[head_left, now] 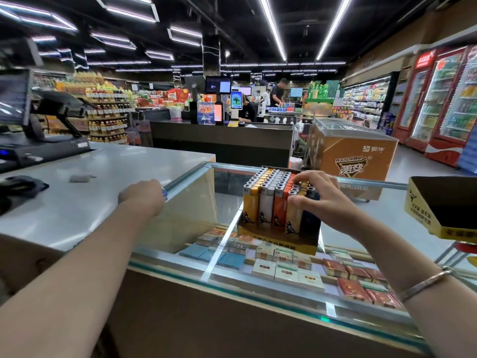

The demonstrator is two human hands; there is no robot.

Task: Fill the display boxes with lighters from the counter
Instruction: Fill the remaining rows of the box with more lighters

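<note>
your right hand (320, 200) rests fingers spread on the lighters (273, 200) packed upright in the display box (278, 241) on the glass table (387, 210). your left hand (144, 196) curls over a small blue item, probably a lighter. they're light, stiff, slick plastic; pinch the body's flat sides.

display box (278, 241), packed upright lighters (268, 197)
</note>
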